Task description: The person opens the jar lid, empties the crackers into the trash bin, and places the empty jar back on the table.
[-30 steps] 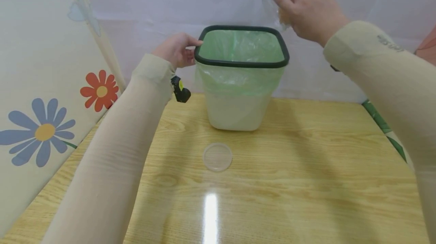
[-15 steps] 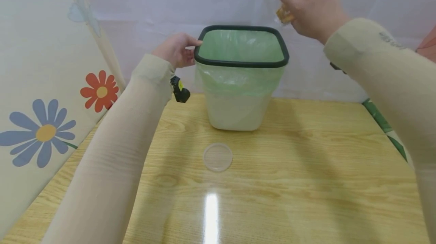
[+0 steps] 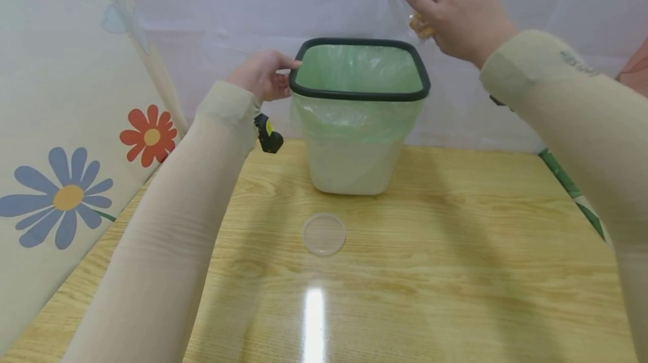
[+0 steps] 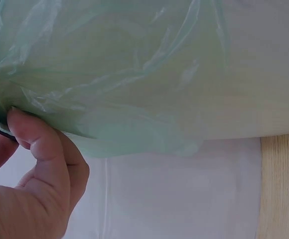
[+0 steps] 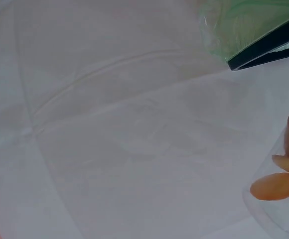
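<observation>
A white bin [image 3: 354,155] with a black rim [image 3: 359,94] and a green liner stands at the back of the wooden table. My left hand [image 3: 283,73] grips the rim's left edge; in the left wrist view the thumb [image 4: 35,144] presses the liner [image 4: 109,74] against the rim. My right hand [image 3: 455,11] holds a clear plastic container [image 3: 405,11] above the bin's back right corner. Orange pieces [image 3: 420,26] show inside it. The right wrist view shows the container [image 5: 279,209], an orange piece [image 5: 274,185] and a corner of the rim [image 5: 269,47].
A clear round lid [image 3: 324,233] lies on the table [image 3: 455,273] in front of the bin. A flower-patterned panel [image 3: 66,126] walls the left side, and a white sheet [image 3: 228,8] hangs behind.
My right hand with the container rose slightly, then came back down to about where it was. The left hand and the bin have not moved.
</observation>
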Motion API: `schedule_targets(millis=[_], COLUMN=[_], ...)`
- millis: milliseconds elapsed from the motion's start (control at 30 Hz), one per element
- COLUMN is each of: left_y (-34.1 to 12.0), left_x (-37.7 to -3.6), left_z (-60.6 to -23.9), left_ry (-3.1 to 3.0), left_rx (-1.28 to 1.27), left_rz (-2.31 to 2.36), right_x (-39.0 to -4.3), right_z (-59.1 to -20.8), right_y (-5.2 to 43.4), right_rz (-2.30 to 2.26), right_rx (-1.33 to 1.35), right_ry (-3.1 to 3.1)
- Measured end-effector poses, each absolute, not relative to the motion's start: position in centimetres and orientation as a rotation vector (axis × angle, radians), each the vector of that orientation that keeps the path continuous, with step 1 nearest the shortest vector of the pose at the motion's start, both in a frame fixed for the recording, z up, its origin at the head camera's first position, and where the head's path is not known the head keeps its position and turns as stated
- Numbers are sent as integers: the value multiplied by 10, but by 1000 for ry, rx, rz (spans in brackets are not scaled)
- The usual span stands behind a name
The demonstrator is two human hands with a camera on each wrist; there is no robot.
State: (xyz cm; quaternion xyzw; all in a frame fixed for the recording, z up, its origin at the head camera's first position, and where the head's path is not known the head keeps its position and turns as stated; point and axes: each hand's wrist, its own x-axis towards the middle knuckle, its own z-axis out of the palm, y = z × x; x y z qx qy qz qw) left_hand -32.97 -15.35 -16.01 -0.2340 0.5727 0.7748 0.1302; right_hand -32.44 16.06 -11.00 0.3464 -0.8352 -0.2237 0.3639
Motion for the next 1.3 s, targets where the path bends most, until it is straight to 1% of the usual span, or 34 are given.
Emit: schedule_targets(millis=[367, 733, 1300], left_y=[-153, -153, -153], left_x=[-326, -330, -330], left_z=[-160, -160, -160], left_ry=[1702, 1661, 1657], left_rx=[-633, -680, -677], left_rz=[2237, 2260, 2255], right_x=[-322, -326, -322], right_z=[-110, -105, -108], right_y=[158, 161, 160], right_rz=[-648, -475, -606], right_rx=[863, 886, 832], right_ry=[-2168, -2141, -2219])
